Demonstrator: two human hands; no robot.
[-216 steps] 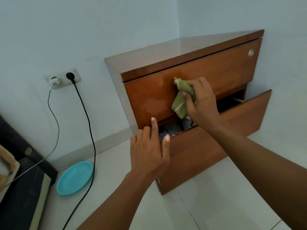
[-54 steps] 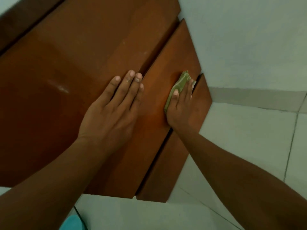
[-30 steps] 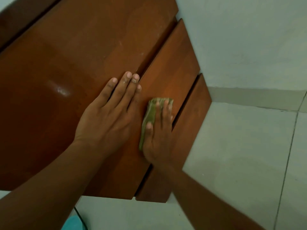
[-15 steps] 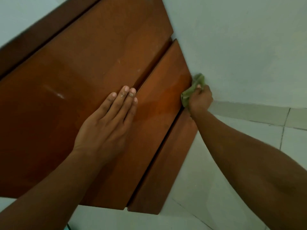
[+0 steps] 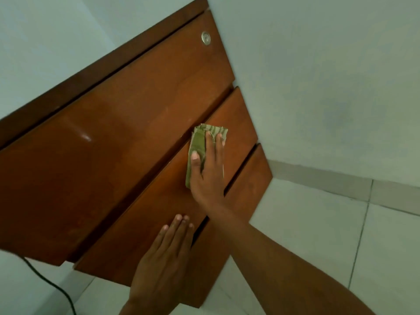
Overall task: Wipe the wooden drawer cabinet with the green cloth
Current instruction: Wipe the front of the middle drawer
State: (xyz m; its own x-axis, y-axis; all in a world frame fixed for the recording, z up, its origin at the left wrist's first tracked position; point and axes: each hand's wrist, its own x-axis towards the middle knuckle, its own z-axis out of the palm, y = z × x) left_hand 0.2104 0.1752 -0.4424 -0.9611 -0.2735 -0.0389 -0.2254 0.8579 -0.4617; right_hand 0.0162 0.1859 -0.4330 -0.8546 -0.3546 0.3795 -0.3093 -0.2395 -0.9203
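Observation:
The wooden drawer cabinet fills the left and middle of the view, seen from above and tilted, with its drawer fronts shut. A round metal lock sits on the top drawer front. My right hand lies flat on the middle drawer front and presses the folded green cloth against the wood. The cloth sticks out under my fingers and thumb. My left hand rests flat on the same drawer front, lower down, fingers together, holding nothing.
A pale wall stands right of the cabinet, with a skirting strip at its foot. White floor tiles spread to the right and below. A black cable runs across the floor at the lower left.
My right hand has slid the cloth from the cabinet's right edge back onto the middle drawer front. My left hand has dropped from the top drawer front to the middle one. The view has pulled back.

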